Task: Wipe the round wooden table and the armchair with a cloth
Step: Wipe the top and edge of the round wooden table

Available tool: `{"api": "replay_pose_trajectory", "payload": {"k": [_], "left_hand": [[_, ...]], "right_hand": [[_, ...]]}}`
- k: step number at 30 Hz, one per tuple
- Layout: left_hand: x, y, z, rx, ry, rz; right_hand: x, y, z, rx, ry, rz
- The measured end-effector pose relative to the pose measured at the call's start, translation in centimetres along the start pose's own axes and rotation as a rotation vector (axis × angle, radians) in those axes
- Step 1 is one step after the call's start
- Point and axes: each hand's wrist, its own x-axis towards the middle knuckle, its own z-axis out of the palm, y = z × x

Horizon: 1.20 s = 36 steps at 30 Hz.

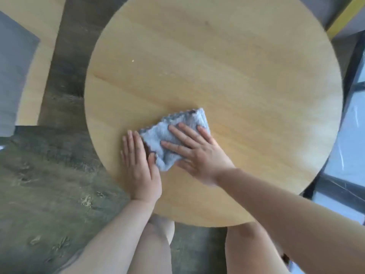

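Note:
A round wooden table [217,66] fills the middle of the view. A folded grey cloth [158,135] lies on its near left part. My right hand [197,153] presses flat on the cloth with fingers spread and straight. My left hand [139,165] rests flat on the tabletop just left of the cloth, fingers straight and together, thumb touching the cloth's edge. The armchair [13,72] shows at the far left as a grey seat with a light wooden frame.
Grey-brown floor [49,184] lies left of and below the table. My knees [158,234] sit under the table's near edge. A yellow-edged piece of furniture [343,16] stands at the top right, and a dark-framed glass surface [351,145] runs along the right.

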Motion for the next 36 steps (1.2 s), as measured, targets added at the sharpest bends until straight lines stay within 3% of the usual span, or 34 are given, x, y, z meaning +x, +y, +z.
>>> {"api": "replay_pose_trajectory", "payload": {"k": [1, 3, 4, 5, 6, 8, 9, 10, 11, 14, 15, 16, 19, 20, 21, 23, 24, 25, 27, 29, 30, 32, 34, 36], "left_hand": [[-0.1, -0.6, -0.5, 0.012, -0.028, 0.011], [-0.4, -1.8, -1.0, 0.046, -0.08, 0.07], [-0.7, -2.3, -1.1, 0.064, -0.092, 0.094], [-1.2, -2.8, -1.2, 0.077, -0.096, 0.104], [-2.0, -3.1, -1.1, 0.086, -0.094, 0.104], [-3.8, -3.2, -1.1, 0.081, -0.079, 0.082], [-4.7, -3.4, -1.0, 0.064, -0.071, 0.065], [-5.4, -3.6, -1.0, 0.052, -0.064, 0.054], [-5.9, -3.8, -0.9, 0.054, -0.066, 0.054], [-6.7, -4.5, -0.6, 0.099, -0.061, 0.098], [-6.7, -4.4, -0.6, 0.109, -0.055, 0.098], [-6.7, -4.2, -0.6, 0.113, -0.052, 0.09], [-6.5, -4.4, -1.3, 0.087, -0.082, 0.088], [-6.4, -4.6, -1.7, 0.073, -0.1, 0.111], [-6.3, -4.7, -2.0, 0.073, -0.136, 0.136], [-6.1, -4.7, -2.4, 0.109, -0.199, 0.141], [-6.0, -4.7, -2.4, 0.127, -0.219, 0.118], [-6.0, -4.3, -2.4, 0.125, -0.236, 0.081], [-5.7, -3.8, -2.0, 0.081, -0.266, 0.018], [-5.1, -3.4, -2.3, 0.007, -0.298, -0.014], [-4.8, -3.3, -2.5, -0.031, -0.319, -0.024], [-4.8, -3.3, -3.4, -0.072, -0.368, -0.03], [-5.4, -3.7, -3.8, -0.057, -0.377, 0.003], [-5.8, -3.9, -4.1, -0.105, -0.35, 0.042]], "right_hand": [[0.4, 0.5, 0.0, 0.022, 0.068, 0.171], [-2.0, 0.2, 1.1, 0.127, 0.289, 0.772], [-3.3, -1.8, 2.0, 0.203, 0.355, 1.066], [-4.0, -4.8, 3.1, 0.254, 0.369, 1.235], [-4.1, -8.2, 4.1, 0.239, 0.339, 1.219], [-3.6, -12.8, 6.2, 0.148, 0.215, 0.748], [-3.3, -12.4, 6.4, 0.067, 0.169, 0.465], [-3.3, -10.6, 5.7, 0.003, 0.146, 0.323], [-4.0, -8.7, 5.1, -0.014, 0.152, 0.381], [-8.2, -6.8, 5.6, 0.134, 0.35, 1.14], [-8.6, -8.7, 6.2, 0.13, 0.358, 1.236], [-8.2, -11.3, 7.1, 0.094, 0.327, 1.141], [-6.5, -12.8, 8.6, -0.043, 0.153, 0.323], [-6.1, -11.2, 7.7, -0.085, 0.16, 0.29], [-6.6, -10.0, 7.1, -0.061, 0.195, 0.439], [-9.0, -9.9, 7.2, 0.12, 0.358, 0.992], [-9.6, -11.7, 8.0, 0.191, 0.379, 1.183], [-9.1, -14.2, 8.6, 0.199, 0.369, 1.188], [-6.9, -18.0, 9.5, 0.176, 0.251, 0.786], [-4.9, -15.9, 8.3, 0.113, 0.171, 0.44], [-4.5, -14.0, 7.4, 0.111, 0.17, 0.485], [-5.6, -11.9, 7.0, 0.184, 0.304, 0.914], [-6.6, -14.1, 8.5, 0.217, 0.379, 1.316], [-3.8, -19.1, 9.5, 0.177, 0.353, 1.218]]}}
